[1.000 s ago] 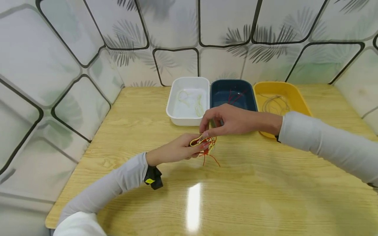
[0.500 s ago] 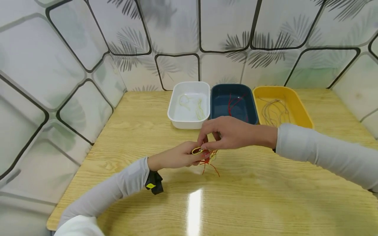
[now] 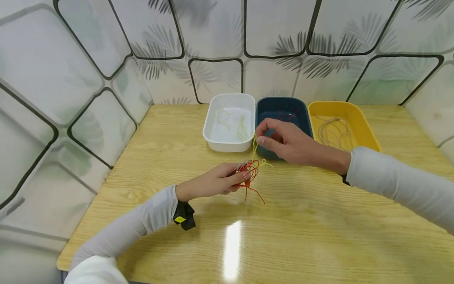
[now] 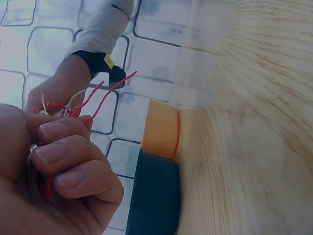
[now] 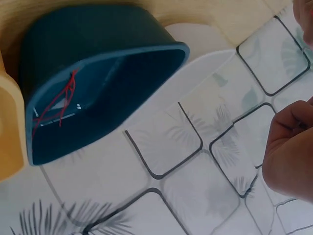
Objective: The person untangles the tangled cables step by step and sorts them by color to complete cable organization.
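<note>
My left hand grips a tangled bundle of red strings with some grey-white strands, over the middle of the table. Loose red ends hang below its fingers. Just above and to the right, my right hand pinches a yellow string between thumb and forefinger. That string stretches down to the bundle, and a looped yellow end sticks out to the right. In the left wrist view, curled fingers hold the bundle, with red ends poking up. The right wrist view shows part of my right hand.
Three bins stand side by side at the back: a white bin with pale yellow strings, a dark blue bin with red strings, and a yellow bin with greyish strings. A patterned wall rises behind the wooden table.
My right hand has moved up and to the right from the left hand, drawing the yellow string out of the bundle. My left hand stays nearly in place, still gripping the red strings.
</note>
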Action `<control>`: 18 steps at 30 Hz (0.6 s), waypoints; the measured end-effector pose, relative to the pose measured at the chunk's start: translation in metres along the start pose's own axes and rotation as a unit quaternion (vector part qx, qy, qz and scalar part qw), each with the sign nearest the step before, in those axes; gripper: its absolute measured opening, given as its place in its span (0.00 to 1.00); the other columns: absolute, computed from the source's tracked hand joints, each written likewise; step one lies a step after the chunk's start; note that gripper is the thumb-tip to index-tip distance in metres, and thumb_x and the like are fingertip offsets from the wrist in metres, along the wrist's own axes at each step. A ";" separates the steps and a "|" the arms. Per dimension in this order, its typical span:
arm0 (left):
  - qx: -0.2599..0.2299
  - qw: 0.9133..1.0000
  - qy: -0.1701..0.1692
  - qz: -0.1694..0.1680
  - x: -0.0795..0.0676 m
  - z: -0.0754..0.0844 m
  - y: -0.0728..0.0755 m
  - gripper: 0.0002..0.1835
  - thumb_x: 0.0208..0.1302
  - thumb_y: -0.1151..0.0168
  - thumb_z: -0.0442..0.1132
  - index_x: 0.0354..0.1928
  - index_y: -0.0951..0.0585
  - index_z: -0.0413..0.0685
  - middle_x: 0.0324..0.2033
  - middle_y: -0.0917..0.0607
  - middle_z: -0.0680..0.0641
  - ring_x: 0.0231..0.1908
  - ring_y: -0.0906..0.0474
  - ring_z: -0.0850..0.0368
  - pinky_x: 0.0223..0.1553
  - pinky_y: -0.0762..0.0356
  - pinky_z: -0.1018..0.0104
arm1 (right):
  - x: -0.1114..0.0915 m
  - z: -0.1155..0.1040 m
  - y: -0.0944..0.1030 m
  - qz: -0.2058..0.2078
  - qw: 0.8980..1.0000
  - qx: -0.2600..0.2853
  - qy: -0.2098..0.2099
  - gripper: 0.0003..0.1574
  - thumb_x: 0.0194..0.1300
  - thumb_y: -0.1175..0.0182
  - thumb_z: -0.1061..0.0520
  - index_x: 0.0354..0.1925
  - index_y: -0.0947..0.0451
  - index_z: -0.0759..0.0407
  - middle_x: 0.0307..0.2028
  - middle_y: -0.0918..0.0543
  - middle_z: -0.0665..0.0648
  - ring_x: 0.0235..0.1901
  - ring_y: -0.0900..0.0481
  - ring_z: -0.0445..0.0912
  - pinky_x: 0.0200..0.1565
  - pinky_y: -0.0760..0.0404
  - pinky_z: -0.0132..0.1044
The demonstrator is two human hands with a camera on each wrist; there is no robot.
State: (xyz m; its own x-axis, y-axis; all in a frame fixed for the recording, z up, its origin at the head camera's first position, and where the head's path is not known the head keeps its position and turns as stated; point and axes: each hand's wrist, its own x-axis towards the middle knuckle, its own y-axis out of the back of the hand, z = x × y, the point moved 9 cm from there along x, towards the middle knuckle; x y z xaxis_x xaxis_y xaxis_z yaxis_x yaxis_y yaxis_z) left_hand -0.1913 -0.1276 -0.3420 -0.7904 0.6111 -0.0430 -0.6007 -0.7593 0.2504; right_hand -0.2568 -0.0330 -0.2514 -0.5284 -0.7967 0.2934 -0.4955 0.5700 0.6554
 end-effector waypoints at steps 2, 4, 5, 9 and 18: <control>-0.004 1.000 -0.003 0.014 -0.001 -0.001 0.003 0.19 0.70 0.56 0.53 0.39 0.31 0.43 0.18 0.38 0.45 0.16 0.47 0.54 0.17 0.47 0.65 | 0.000 0.007 0.003 0.013 1.000 0.013 -0.020 0.11 0.70 0.52 0.46 0.44 0.33 0.50 0.19 0.32 0.55 0.14 0.38 0.47 0.21 0.35 0.39; -0.003 0.999 -0.006 0.032 -0.002 -0.001 0.006 0.19 0.70 0.56 0.53 0.38 0.31 0.42 0.18 0.37 0.45 0.16 0.47 0.54 0.17 0.47 0.66 | 0.000 0.012 0.007 0.030 0.999 0.019 -0.029 0.12 0.70 0.53 0.46 0.45 0.34 0.51 0.19 0.33 0.56 0.14 0.37 0.47 0.20 0.35 0.39; 0.000 0.999 -0.009 0.042 -0.002 -0.001 0.008 0.18 0.70 0.56 0.53 0.38 0.31 0.42 0.18 0.37 0.45 0.16 0.46 0.54 0.17 0.46 0.66 | 0.001 0.014 0.009 0.039 0.999 0.021 -0.030 0.13 0.70 0.54 0.46 0.45 0.34 0.51 0.19 0.33 0.57 0.14 0.37 0.47 0.20 0.34 0.39; 0.009 0.997 -0.010 0.082 -0.006 -0.001 0.015 0.18 0.70 0.55 0.52 0.36 0.31 0.42 0.18 0.36 0.45 0.15 0.45 0.54 0.17 0.46 0.66 | 0.006 0.024 0.016 0.065 0.997 0.013 -0.030 0.14 0.71 0.55 0.47 0.46 0.34 0.54 0.25 0.32 0.57 0.14 0.35 0.47 0.22 0.32 0.39; 0.004 0.990 -0.022 0.138 -0.009 0.002 0.026 0.19 0.70 0.55 0.53 0.35 0.31 0.42 0.17 0.38 0.44 0.15 0.47 0.51 0.17 0.46 0.65 | 0.013 0.049 0.018 0.098 0.992 -0.022 -0.079 0.19 0.70 0.57 0.41 0.47 0.35 0.52 0.34 0.29 0.56 0.15 0.34 0.49 0.22 0.30 0.40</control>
State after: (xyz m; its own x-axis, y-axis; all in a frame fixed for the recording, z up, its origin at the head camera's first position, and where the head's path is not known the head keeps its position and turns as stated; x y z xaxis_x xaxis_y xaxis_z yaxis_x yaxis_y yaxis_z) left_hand -0.1994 -0.1520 -0.3331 -0.9184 0.3894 0.0705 -0.3610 -0.8973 0.2540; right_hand -0.3060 -0.0234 -0.2696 -0.7152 -0.6276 0.3075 -0.3433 0.6988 0.6276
